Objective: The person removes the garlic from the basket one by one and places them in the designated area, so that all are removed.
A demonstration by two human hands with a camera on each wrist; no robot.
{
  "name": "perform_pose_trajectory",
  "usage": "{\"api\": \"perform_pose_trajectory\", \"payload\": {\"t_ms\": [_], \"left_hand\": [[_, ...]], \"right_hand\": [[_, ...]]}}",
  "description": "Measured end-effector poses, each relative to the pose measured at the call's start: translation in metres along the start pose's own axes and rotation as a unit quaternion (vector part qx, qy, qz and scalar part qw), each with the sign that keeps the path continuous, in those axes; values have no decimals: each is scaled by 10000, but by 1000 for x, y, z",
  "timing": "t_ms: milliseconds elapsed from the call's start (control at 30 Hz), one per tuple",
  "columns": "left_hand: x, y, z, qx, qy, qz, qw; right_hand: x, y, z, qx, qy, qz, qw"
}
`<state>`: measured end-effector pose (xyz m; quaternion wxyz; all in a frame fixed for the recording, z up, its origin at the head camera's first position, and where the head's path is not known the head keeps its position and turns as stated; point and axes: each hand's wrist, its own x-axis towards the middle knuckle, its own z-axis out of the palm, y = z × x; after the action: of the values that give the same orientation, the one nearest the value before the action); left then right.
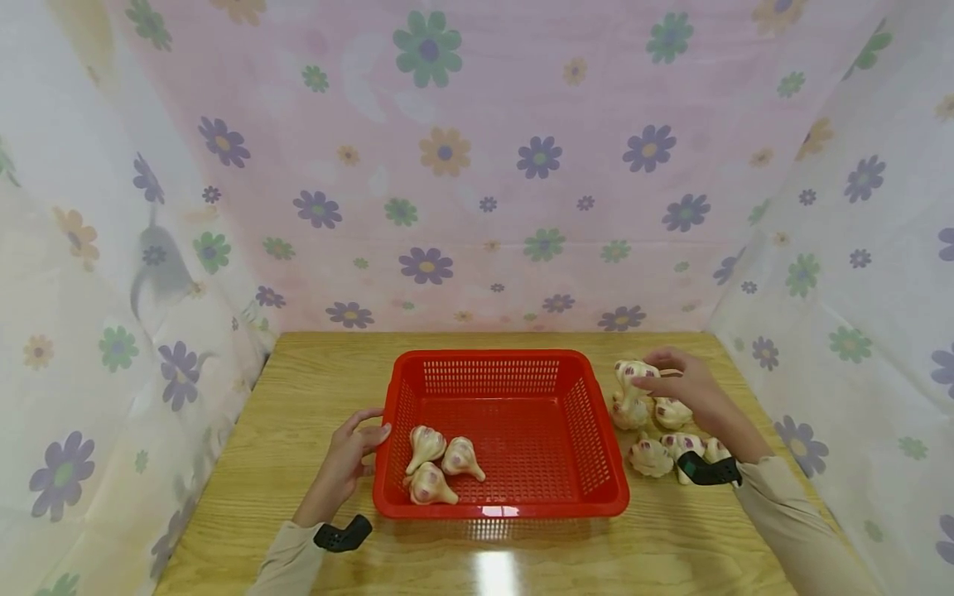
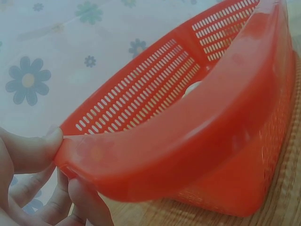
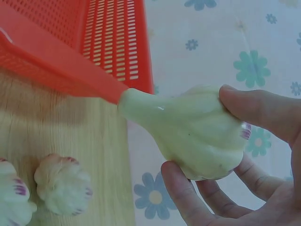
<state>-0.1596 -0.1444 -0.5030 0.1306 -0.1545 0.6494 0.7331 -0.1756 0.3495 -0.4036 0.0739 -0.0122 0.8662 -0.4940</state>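
Observation:
A red plastic basket [image 1: 507, 511] with slotted walls stands on the table, and three garlic bulbs [image 1: 427, 444] lie in its near left corner. My left hand [image 1: 346, 455] pinches the basket's left rim, thumb above and fingers below, as the left wrist view shows. Right of the basket, my right hand [image 1: 689, 387] holds one garlic bulb [image 3: 197, 132] between thumb and fingers, its stem pointing toward the basket. That bulb is raised above the table. Beneath and around the right hand, several more garlic bulbs [image 1: 651, 457] sit on the wood, some partly hidden by the wrist.
The wooden table [image 1: 328, 364] carries the basket near its middle. Flower-printed sheets [image 1: 484, 165] hang at the back and on both sides. Each wrist bears a black band, one on the left [image 1: 343, 534] and one on the right [image 1: 708, 469].

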Motion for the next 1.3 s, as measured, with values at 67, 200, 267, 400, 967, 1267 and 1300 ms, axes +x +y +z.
{"api": "perform_pose_trajectory", "payload": {"t_ms": [67, 200, 267, 400, 967, 1267, 1300], "left_hand": [[0, 1, 0, 24, 2, -3, 10000], [-1, 1, 1, 60, 19, 0, 10000], [-1, 1, 1, 54, 25, 7, 10000], [0, -1, 1, 21, 20, 9, 10000], [-1, 1, 1, 54, -26, 21, 10000], [-1, 1, 0, 45, -22, 8, 10000], [-1, 1, 0, 46, -23, 8, 10000]], "right_hand": [[-1, 2, -2, 29, 42, 12, 10000], [-4, 8, -7, 21, 14, -7, 10000], [-6, 9, -10, -34, 21, 32, 10000], [-9, 11, -17, -141, 91, 128, 9998], [-19, 28, -45, -226, 532, 343, 9977], [-26, 36, -54, -295, 621, 341, 9971], [-26, 37, -55, -327, 622, 373, 9968]]}}
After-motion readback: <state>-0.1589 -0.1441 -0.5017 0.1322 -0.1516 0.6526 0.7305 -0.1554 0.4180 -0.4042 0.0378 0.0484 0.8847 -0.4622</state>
